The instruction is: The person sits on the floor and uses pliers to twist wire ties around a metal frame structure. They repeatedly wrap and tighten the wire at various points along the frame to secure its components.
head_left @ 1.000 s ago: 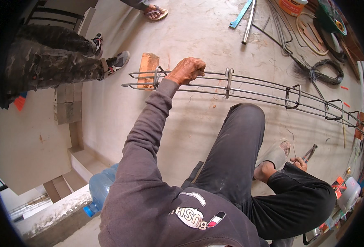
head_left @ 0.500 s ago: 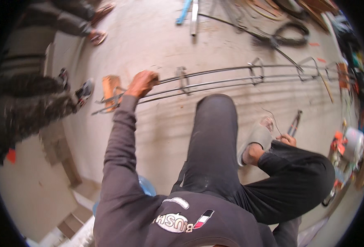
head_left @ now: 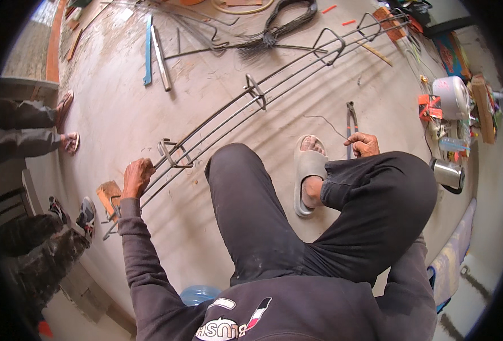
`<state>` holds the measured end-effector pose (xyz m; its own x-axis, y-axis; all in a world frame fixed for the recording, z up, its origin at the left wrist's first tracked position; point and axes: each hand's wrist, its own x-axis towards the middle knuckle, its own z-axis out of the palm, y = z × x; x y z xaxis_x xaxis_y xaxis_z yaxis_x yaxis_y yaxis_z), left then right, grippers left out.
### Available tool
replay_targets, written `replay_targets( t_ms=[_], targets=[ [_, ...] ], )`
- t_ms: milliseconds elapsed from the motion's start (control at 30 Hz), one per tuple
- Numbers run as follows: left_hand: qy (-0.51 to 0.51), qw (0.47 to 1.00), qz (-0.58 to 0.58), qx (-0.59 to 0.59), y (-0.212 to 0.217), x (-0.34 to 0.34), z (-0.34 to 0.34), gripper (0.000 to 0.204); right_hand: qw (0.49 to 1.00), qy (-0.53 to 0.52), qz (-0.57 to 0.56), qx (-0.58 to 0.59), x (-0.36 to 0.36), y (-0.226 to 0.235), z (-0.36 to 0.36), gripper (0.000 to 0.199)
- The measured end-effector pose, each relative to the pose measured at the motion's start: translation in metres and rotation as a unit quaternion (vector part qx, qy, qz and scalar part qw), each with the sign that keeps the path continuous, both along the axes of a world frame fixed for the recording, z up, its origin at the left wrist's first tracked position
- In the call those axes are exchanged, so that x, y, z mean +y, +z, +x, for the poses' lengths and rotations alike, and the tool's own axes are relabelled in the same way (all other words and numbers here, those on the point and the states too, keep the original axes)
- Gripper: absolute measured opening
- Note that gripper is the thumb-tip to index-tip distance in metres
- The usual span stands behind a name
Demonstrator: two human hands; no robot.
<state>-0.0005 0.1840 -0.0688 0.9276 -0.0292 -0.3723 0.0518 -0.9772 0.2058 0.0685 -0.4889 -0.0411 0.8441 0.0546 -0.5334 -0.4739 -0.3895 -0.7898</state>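
Note:
A long, narrow cage of steel rebar (head_left: 214, 128) runs diagonally across the floor, with several bent rectangular stirrups (head_left: 255, 92) around its bars. My left hand (head_left: 138, 177) is closed at the near left end of the cage, on one of its bars. Just beyond it a wooden block (head_left: 109, 196) sits under the bar ends. My right hand (head_left: 363, 145), by my right knee, pinches a thin wire (head_left: 326, 120) that curves off to the left. Pincers with orange handles (head_left: 351, 119) are against this hand; whether it grips them too I cannot tell.
A second block (head_left: 389, 24) is under the cage's far end. Beyond the cage lie a wire coil (head_left: 285, 25), a metal tube (head_left: 160, 59) and a blue bar (head_left: 148, 51). Right: a kettle (head_left: 447, 173) and a pale round container (head_left: 451, 98). Other people's feet (head_left: 69, 142) are at left.
The view has turned, so the cage now slants up to the right. My left hand stays at its left end, and my right hand still has the wire.

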Motion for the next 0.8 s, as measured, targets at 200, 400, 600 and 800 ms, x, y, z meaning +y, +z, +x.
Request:
replay_targets(
  t_ms=[200, 400, 600, 800],
  targets=[
    [0.028, 0.991, -0.038, -0.127, 0.005, 0.007, -0.009, 0.019, 0.997, -0.037, 0.009, -0.063, -0.050, 0.016, -0.012, 0.026],
    [0.044, 0.898, -0.114, -0.423, 0.065, -0.098, 0.033, 0.010, 0.986, -0.090, -0.065, -0.128, -0.097, 0.053, -0.052, 0.025],
    [0.032, 0.889, -0.259, -0.377, 0.043, -0.216, 0.090, 0.010, 0.968, -0.097, -0.121, -0.197, -0.105, 0.037, -0.047, 0.025],
    [-0.038, 0.853, -0.340, -0.395, 0.063, -0.303, 0.138, 0.009, 0.973, -0.156, -0.158, -0.069, -0.093, -0.008, -0.011, 0.024]
  ],
)
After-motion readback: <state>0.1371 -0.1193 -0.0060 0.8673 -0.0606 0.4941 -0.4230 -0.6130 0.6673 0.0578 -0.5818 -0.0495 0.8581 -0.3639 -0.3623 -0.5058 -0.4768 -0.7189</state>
